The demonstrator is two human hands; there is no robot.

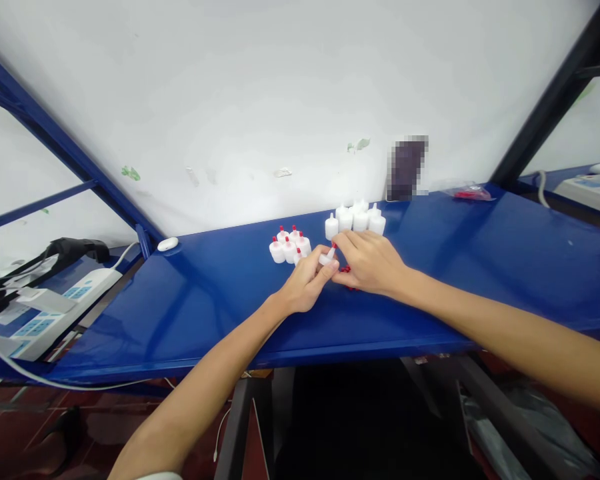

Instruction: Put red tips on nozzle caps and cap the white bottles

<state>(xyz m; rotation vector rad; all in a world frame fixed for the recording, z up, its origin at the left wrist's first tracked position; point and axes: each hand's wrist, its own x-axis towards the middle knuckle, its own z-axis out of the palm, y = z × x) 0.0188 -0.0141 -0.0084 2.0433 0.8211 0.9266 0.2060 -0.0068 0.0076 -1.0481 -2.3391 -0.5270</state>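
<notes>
Head view — one white bottle (325, 259) held over the tabletop (195, 300), between front and back edges
Left hand (305, 283) pinches its body, right hand (367, 260) its red cap (335, 245); likely light, squeezable — grip the body; six capped bottles (290, 252) visible, at least seven uncapped bottles (347, 219) near back edge, loose red caps (347, 269) uncountable

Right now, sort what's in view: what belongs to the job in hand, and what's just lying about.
Likely the job:
- bottle in the left hand, right hand at its red tip
- red-capped bottles
- white bottles without visible red caps
- loose red caps

Likely lying about:
- white oval object
- power strip at left
</notes>
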